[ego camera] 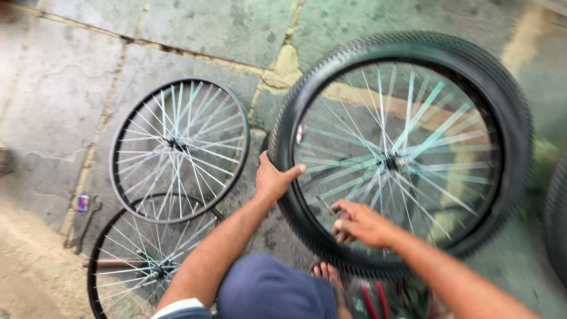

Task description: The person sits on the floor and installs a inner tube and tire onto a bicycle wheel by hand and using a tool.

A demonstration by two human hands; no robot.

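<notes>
one blurred tyred wheel, gripped.

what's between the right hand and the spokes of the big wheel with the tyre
Nothing visible. The right hand is already inside the rim of the tyred wheel, fingers at the spokes. The left hand grips the tyre's edge on the near left side.

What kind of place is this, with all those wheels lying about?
Probably an open-air bicycle repair spot. Two bare spoked rims lie on cracked paving, a wrench beside them. The left hand grips the tyre of a wheel, the right hand at its spokes.
</notes>
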